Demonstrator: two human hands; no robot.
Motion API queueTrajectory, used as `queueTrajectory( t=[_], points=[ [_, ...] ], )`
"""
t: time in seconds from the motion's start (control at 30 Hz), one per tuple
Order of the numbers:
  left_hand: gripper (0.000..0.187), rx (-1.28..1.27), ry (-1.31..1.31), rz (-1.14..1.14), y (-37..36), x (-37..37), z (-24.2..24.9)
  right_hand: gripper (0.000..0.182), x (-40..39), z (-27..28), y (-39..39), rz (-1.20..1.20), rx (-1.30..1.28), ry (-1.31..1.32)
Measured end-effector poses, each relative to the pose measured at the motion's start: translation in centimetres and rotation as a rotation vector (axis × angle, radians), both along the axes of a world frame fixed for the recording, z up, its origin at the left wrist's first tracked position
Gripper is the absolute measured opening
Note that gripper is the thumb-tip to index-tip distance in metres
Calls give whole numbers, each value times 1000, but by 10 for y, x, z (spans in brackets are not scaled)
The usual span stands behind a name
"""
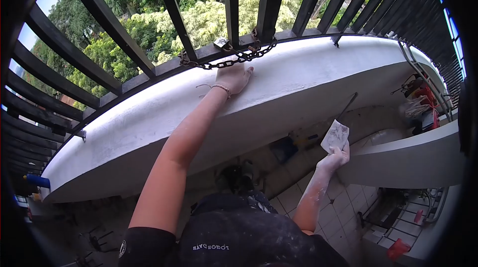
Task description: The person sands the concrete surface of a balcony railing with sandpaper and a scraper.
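My left hand (234, 78) lies flat on the curved white wall top (284, 63), its thumb stretched out and its fingertips partly hidden under a dark chain (236, 62). A thin bracelet circles that wrist. My right hand (337, 158), coated in white dust, is closed on the lower edge of a piece of sandpaper (335, 136). The sheet is roughly square, whitish with grey smudges, and is held up away from the wall. White dust also covers the right forearm.
Black metal railing bars (230, 8) rise along the wall, with a padlock (221, 43) on the chain. A blue cylindrical object (38, 181) sits at the left end. Below are a tiled floor (343, 212), a lower curved wall (398, 160) and red items (429, 98) at right.
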State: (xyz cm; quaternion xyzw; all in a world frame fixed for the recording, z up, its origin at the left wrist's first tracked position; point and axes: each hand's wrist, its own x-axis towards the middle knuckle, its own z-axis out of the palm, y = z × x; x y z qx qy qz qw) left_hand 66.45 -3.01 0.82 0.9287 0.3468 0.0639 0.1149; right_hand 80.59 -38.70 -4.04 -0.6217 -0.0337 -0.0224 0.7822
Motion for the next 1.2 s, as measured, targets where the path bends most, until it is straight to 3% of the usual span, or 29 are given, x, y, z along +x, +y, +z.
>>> queueTrajectory(
  t=[0.03,0.2,0.33,0.47,0.57,0.67,0.73,0.8,0.87,0.97,1.07,1.13,1.17,1.2],
  points=[
    [57,-106,47,11,-4,15,4,59,2,-6,-3,5,5,-1],
    [71,-93,-39,-73,-24,69,0,55,5,-8,6,-16,41,19],
    [78,88,-11,-267,-46,107,-9,54,2,-1,15,-29,18,-7],
    [76,50,-46,-611,-80,132,-20,53,3,-13,4,-88,-19,-55],
    [75,-378,-268,-995,-94,140,-27,54,15,-11,-33,-237,-89,-145],
    [74,-780,-354,-1062,-89,131,10,53,28,2,-89,-442,-172,-177],
    [74,-593,-420,-946,-54,139,15,54,30,8,-135,-551,-190,-155],
    [74,-448,-298,-736,-15,142,7,55,22,11,-177,-656,-232,-158],
    [74,-133,-110,-775,17,153,-27,55,12,1,-212,-757,-230,-126],
    [73,128,33,-759,-29,163,-26,57,-13,-24,-233,-831,-189,-38],
    [72,109,-96,-983,-88,166,-19,59,-18,-63,-231,-935,-68,115],
    [72,-160,-1,-1177,-107,169,-10,59,-10,-68,-209,-947,-4,205],
    [73,-680,-85,-1219,-119,162,-8,59,-3,-71,-202,-920,38,207],
    [73,-515,-138,-1245,-119,166,3,57,3,-73,-197,-859,46,157]
  ],
)
